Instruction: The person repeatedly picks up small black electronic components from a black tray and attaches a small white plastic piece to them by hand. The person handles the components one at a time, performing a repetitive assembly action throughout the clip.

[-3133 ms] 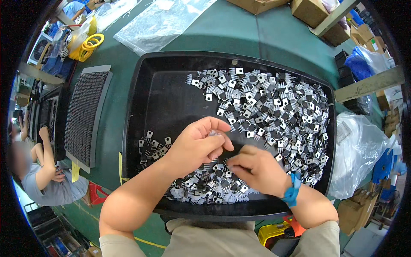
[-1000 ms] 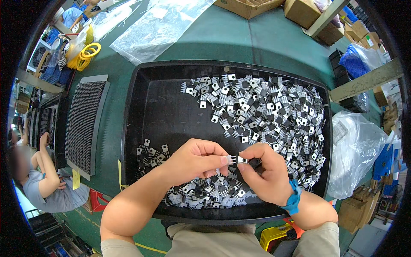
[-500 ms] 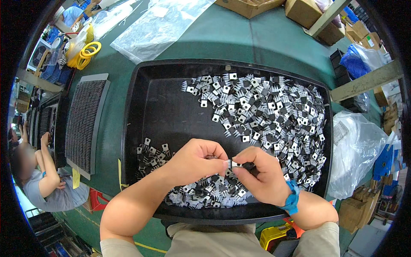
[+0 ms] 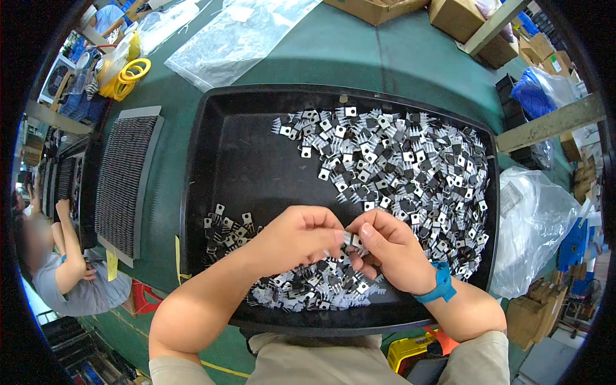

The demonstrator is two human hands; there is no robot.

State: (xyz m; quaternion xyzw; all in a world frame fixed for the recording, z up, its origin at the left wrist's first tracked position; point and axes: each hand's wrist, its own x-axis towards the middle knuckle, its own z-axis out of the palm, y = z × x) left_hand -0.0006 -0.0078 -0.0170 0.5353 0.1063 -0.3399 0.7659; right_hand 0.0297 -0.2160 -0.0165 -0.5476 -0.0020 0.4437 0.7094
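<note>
Over the near part of a black tray [image 4: 263, 173], my two hands meet at a small transistor [image 4: 352, 241] with a silvery tab and a hole in it. My right hand [image 4: 399, 253], with a blue band at the wrist, pinches it between thumb and fingers. At its lead end, the thumb and fingers of my left hand [image 4: 301, 239] are closed; whatever else they hold is hidden. A large heap of transistors [image 4: 410, 167] fills the tray's right side. Below my hands lies another pile [image 4: 321, 289], many with whitish leads. A darker-legged group [image 4: 224, 228] sits left of my left forearm.
A grey board of tightly packed dark parts [image 4: 128, 186] lies left of the tray. Plastic bags [image 4: 237, 42] lie beyond it and to the right [image 4: 532, 218]. Yellow rings [image 4: 131, 76] are at far left. A metal post [image 4: 552, 122] stands at right. A co-worker [image 4: 70, 263] sits at left.
My right hand has turned, with its thumb now on top and the transistor tilted. My left hand stays pinched beside it. The co-worker's arm has shifted slightly.
</note>
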